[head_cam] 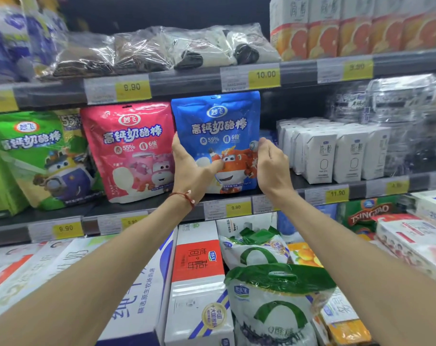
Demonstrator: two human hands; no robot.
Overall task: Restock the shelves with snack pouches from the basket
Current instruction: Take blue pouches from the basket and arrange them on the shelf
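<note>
A blue snack pouch point(215, 126) with an orange cartoon plane stands upright on the middle shelf point(147, 206). My left hand point(189, 171) grips its left edge, thumb across the front. On its right edge my right hand point(271, 166) pinches it with fingers and thumb. A pink pouch point(129, 151) of the same brand stands just left of it, and a green pouch point(34, 156) further left. The basket is out of sight.
White milk cartons point(336, 151) fill the middle shelf to the right of the blue pouch. Clear-wrapped packs point(149, 48) and orange juice cartons point(356, 28) sit on the shelf above. Below are boxed milk point(199, 270), green-handled bags point(274, 295) and Tsingtao packs point(369, 213).
</note>
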